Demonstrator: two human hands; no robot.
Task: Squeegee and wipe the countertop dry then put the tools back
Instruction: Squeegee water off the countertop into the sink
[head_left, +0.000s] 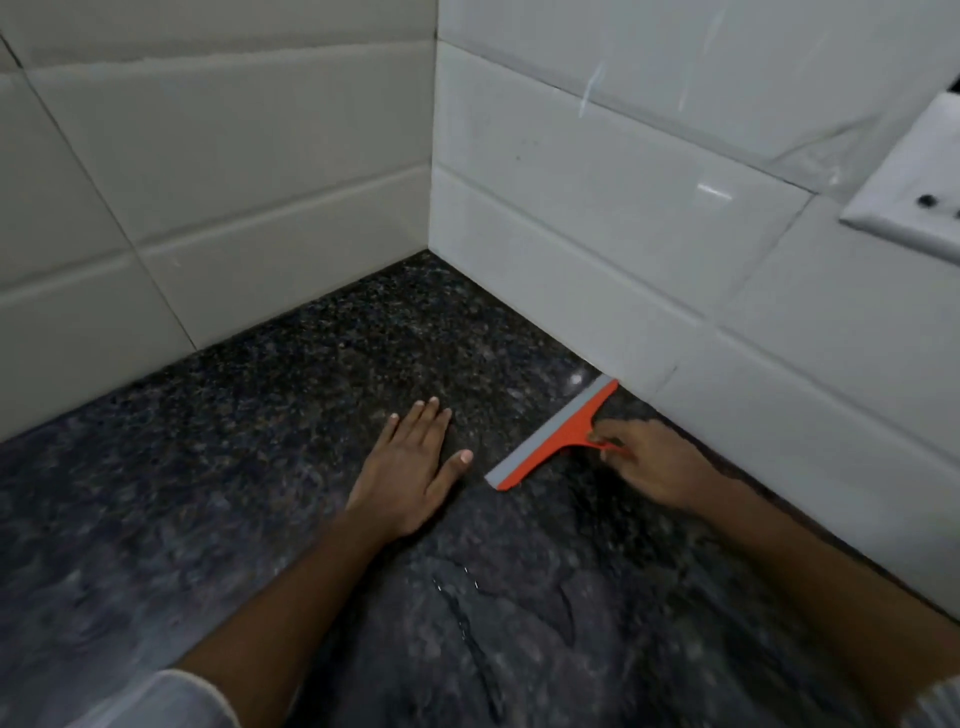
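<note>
An orange squeegee (558, 435) with a grey rubber blade lies with its blade on the dark speckled granite countertop (322, 364), one end close to the right wall. My right hand (654, 462) grips its orange handle from the right. My left hand (410, 467) rests flat on the countertop just left of the blade, fingers spread, holding nothing. Thin streaks of water (462, 603) lie on the stone nearer to me.
White tiled walls (234, 182) meet in a corner behind the countertop. A white switch plate (909, 192) is mounted on the right wall, up high. No cloth is in view.
</note>
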